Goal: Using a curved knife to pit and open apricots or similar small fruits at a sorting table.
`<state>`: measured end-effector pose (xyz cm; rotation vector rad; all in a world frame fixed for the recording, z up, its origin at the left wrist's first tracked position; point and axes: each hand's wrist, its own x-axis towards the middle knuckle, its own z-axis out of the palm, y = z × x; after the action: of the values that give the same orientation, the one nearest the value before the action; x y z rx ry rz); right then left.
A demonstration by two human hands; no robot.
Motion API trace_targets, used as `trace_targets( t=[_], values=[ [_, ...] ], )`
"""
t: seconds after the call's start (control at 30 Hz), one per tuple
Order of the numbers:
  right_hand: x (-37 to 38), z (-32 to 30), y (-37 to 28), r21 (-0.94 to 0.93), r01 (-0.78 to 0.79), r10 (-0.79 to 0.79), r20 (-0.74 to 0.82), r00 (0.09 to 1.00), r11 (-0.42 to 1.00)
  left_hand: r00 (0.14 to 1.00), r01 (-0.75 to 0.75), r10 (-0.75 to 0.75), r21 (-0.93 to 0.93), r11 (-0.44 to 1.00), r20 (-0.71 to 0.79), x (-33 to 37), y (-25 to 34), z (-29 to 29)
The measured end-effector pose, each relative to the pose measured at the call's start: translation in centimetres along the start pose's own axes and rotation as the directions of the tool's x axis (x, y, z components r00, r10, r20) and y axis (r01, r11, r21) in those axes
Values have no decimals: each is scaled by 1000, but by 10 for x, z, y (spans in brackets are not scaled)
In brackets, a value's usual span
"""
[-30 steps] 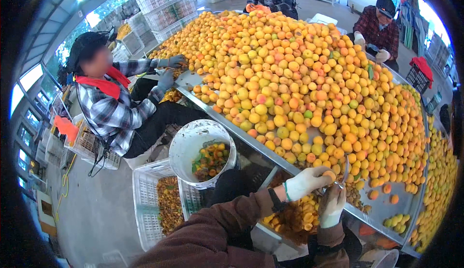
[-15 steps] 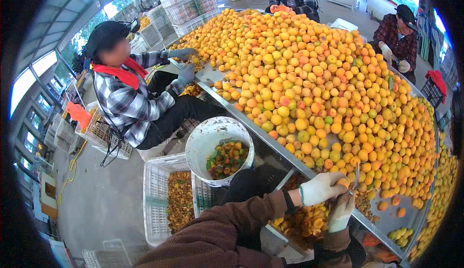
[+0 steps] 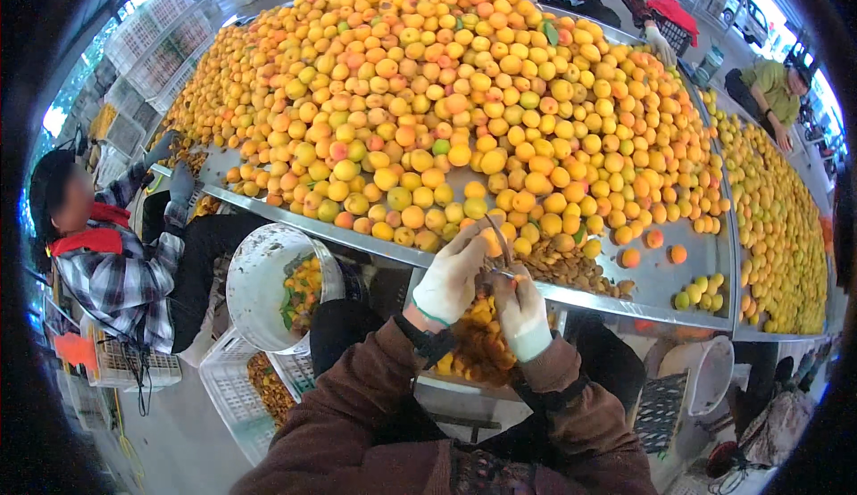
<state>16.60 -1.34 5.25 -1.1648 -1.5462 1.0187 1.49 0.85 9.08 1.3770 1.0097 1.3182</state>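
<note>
White-gloved, my left hand is closed on an orange apricot at the table's near edge. My right hand, also gloved, grips a tool with a curved metal blade; its handle is mostly hidden in the fingers. The blade stands up against the apricot, and an orange bit of fruit shows by the right fingertips. Directly below both hands, cut apricot pieces lie in a container. A large heap of whole apricots covers the metal table beyond, with brown pits beside my right hand.
A white bucket with fruit scraps stands at my left, by a white crate of brown pits. The table's metal rim runs just ahead. A co-worker sits at the left; others work across the table and at far right.
The view has swung right, so the table lies more squarely ahead and the co-worker sits farther left. Both hands stay together, still holding the apricot and the bladed tool.
</note>
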Motion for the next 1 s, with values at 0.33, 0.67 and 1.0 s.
trace_targets(
  t=[0.33, 0.67, 1.0],
  values=[
    [-2, 7, -27, -123, -123, 122, -14, 992, 985, 992, 108, -130, -494, 863, -10, -9, -9, 17],
    [5, 17, -14, -277, -31, 28, -15, 1000, 960, 973, 182, -217, -317, 931, -80, -3, 9, 19],
    [11, 15, -15, -301, -69, 82, 28, 996, 951, 983, 174, -178, 117, 978, 31, -7, -12, -11]
  ],
)
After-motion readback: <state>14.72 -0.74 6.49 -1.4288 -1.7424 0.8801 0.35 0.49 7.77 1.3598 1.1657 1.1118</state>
